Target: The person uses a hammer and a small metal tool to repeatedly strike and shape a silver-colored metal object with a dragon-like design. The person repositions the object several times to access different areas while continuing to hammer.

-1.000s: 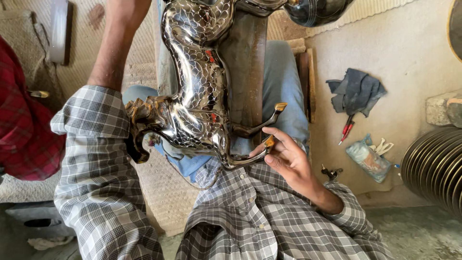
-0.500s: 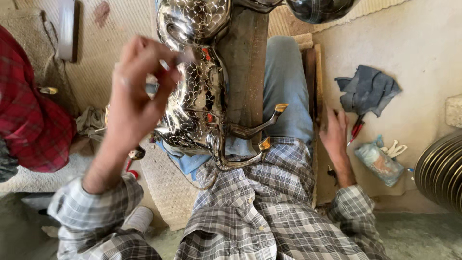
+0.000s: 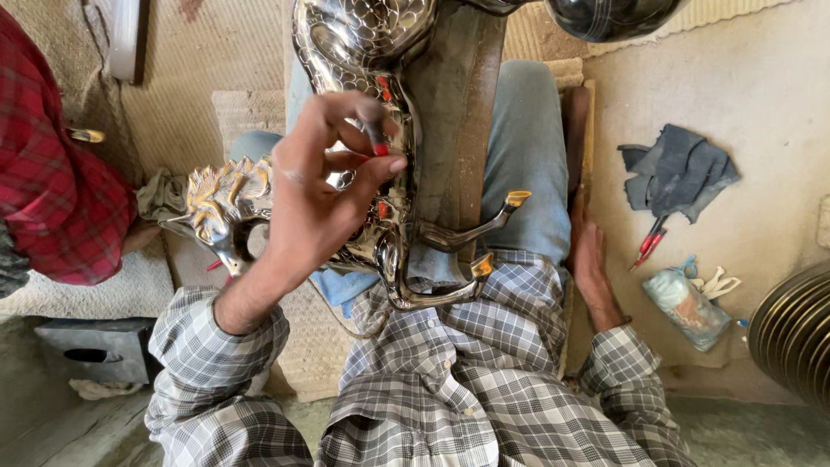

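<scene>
While the left hand pinches a red-tipped tool, a metal horse lies beneath.

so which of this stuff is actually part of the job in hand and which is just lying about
In hand:
- metal horse figure across the lap
- small red-tipped tool pinched in left hand

Lying about:
- grey cloth
- red-handled tool
- plastic bag
- right hand resting on the floor

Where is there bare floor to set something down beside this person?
Bare pale floor lies on the person's right, above the grey cloth. A strip of woven mat lies free on the left. The lap is crowded by the silver horse figure, with the left hand before it; the right hand rests beside the leg.
</scene>
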